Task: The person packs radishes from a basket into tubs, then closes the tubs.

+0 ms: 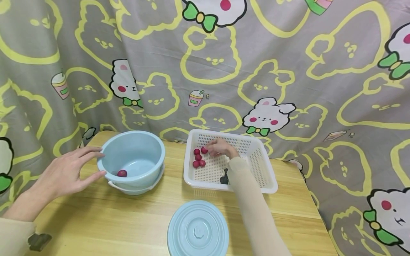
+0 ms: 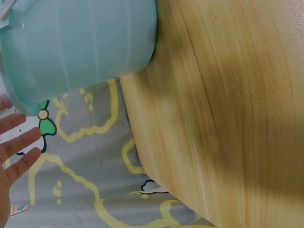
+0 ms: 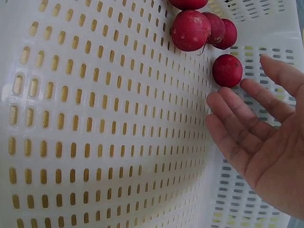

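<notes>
close by me on the desk [image 1: 96, 220] lies a blue lid [image 1: 198, 229]. my right grip [image 1: 221, 147] is open, touching one radish [image 3: 227, 70] in the white basket [image 1: 266, 170]. i pinch softly. my left grip [image 1: 68, 172], open, steadies the blue bowl [image 1: 134, 156].

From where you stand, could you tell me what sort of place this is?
Probably a home set-up for food preparation: a light wooden table before a grey cartoon-rabbit curtain, with small red radishes in a white perforated plastic basket beside a pale blue plastic basin.
</notes>
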Tool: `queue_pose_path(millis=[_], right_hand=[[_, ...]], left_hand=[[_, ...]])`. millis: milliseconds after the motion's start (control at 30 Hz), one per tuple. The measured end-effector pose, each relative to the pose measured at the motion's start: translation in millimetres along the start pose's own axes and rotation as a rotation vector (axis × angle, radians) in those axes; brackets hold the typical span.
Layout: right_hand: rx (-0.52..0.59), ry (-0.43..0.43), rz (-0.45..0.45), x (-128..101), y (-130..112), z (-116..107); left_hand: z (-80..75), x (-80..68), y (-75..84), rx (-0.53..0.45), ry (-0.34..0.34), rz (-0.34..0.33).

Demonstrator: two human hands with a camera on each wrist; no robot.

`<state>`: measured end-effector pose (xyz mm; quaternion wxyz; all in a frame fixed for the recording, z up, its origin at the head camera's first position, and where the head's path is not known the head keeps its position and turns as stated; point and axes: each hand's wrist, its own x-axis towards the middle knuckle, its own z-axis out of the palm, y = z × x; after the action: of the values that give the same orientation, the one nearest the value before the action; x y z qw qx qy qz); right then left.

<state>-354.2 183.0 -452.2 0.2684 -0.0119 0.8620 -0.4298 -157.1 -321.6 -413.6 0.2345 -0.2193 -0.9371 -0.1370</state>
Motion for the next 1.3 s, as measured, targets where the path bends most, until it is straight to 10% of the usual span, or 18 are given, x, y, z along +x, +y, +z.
queue_pose_path(millis=[1300], right_hand=[[-0.132, 0.032, 0.052, 6, -5, 12]], left_hand=[[-1.5, 1.2, 1.0, 0.004, -0.013, -0.007]])
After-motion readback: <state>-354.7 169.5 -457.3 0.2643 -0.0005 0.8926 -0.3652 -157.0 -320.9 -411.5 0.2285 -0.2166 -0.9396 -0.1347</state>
